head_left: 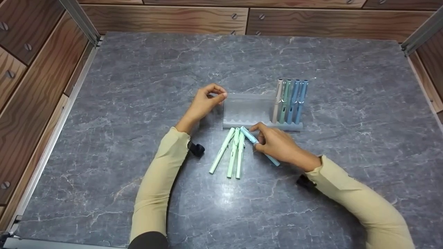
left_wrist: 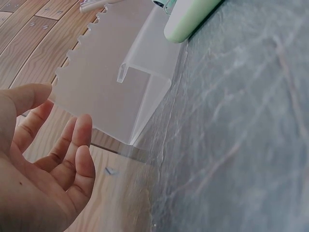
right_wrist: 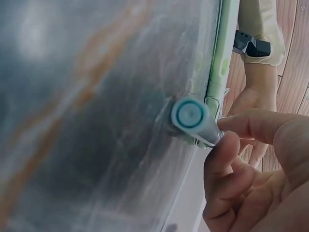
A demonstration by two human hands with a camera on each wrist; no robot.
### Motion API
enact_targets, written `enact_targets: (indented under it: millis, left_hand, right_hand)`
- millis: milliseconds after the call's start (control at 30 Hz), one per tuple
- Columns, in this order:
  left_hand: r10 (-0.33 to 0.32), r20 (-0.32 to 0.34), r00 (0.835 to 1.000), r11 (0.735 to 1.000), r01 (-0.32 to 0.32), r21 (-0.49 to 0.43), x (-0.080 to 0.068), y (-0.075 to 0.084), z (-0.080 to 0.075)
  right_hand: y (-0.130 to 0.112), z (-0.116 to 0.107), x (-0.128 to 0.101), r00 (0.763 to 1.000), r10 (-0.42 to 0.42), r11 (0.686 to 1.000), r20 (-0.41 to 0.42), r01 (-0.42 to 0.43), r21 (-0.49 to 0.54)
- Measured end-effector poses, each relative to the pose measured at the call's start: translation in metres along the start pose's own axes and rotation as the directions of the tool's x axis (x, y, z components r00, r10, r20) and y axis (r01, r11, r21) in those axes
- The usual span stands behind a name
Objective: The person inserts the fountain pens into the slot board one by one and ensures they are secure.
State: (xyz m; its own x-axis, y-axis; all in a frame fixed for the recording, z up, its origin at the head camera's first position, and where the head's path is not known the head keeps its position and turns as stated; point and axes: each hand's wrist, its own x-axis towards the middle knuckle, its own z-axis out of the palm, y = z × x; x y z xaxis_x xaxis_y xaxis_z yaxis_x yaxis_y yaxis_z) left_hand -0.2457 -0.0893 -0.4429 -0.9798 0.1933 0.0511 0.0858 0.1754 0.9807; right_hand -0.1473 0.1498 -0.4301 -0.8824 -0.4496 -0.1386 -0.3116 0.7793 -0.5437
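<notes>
A clear plastic pen stand (head_left: pixel 247 110) has several capped pens upright at its right end: a greyish-pink one (head_left: pixel 277 103), a green one (head_left: pixel 286 100) and blue ones (head_left: pixel 298 102). At the stand's upper left corner, my left hand (head_left: pixel 204 103) pinches the panel (left_wrist: pixel 96 72) between thumb and index finger, the other fingers loosely bent. In front of the stand, my right hand (head_left: pixel 278 143) pinches a light blue pen (head_left: pixel 248 134) that slants on the table; its round end (right_wrist: pixel 189 115) faces the right wrist camera. Three light green pens (head_left: pixel 221 152) lie just left of it.
The grey marbled tabletop (head_left: pixel 138 76) carries everything. Wood-patterned panels (head_left: pixel 166 19) border it at the back and sides, with metal frame posts (head_left: pixel 81 22) in the corners. Black wrist cameras (head_left: pixel 196 149) hang under both sleeves.
</notes>
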Motion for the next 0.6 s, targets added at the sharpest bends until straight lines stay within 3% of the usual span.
enact_targets:
  millis: [600]
  left_hand:
    - [0.005, 0.001, 1.000, 1.000, -0.005, 0.007, 0.0005, -0.0012, -0.0001]
  right_hand:
    - [-0.0027, -0.0013, 0.0032, 0.999, 0.031, 0.997, 0.011, -0.030, -0.075]
